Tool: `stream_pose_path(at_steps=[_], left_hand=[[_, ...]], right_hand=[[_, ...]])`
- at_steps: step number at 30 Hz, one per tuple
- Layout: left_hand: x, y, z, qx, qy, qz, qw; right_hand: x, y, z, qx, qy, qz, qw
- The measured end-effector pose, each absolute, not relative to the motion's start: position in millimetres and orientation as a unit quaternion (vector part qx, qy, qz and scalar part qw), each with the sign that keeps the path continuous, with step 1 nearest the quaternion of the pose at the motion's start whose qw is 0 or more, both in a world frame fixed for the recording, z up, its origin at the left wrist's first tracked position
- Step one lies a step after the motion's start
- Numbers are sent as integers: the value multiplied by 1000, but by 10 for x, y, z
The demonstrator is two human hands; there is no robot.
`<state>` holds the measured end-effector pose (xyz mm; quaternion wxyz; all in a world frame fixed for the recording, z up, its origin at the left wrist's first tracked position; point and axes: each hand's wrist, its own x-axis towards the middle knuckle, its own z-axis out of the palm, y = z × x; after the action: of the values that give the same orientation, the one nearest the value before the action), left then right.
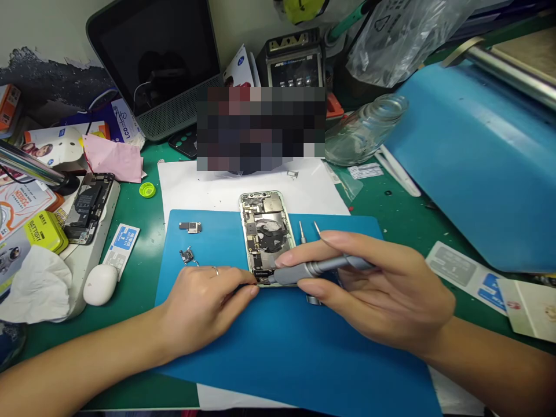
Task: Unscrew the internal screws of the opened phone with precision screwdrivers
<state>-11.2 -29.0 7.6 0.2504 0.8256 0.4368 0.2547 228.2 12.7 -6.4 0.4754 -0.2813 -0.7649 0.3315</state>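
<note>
An opened phone [266, 229] lies on the blue mat, its circuit board, battery and other inner parts bare. At the phone's lower left corner, the thumb and forefinger of my left hand [208, 307] are closed on its edge. My right hand [382, 289] grips a grey precision screwdriver [321, 267], held nearly level. The screwdriver's tip points left and rests at the bottom end of the phone. Two thin metal driver bits [302, 233] lie just right of the phone. Left of it are a small metal-shielded part [191, 227] and a small bracket-like part [187, 255].
The blue mat [260, 359] lies over white paper on a green table. At left, another opened phone [90, 208] rests on a white box near a white earbud case [100, 284]. A glass jar [365, 130] lies tilted behind. A dark screen [156, 58] stands at the back.
</note>
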Motion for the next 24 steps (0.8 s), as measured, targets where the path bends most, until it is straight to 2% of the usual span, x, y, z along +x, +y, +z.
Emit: stream_pose_path(at_steps=[24], left_hand=[[-112, -289, 72, 830, 437, 243, 247]], right_hand=[[2284, 119, -53, -285, -764, 335, 472]])
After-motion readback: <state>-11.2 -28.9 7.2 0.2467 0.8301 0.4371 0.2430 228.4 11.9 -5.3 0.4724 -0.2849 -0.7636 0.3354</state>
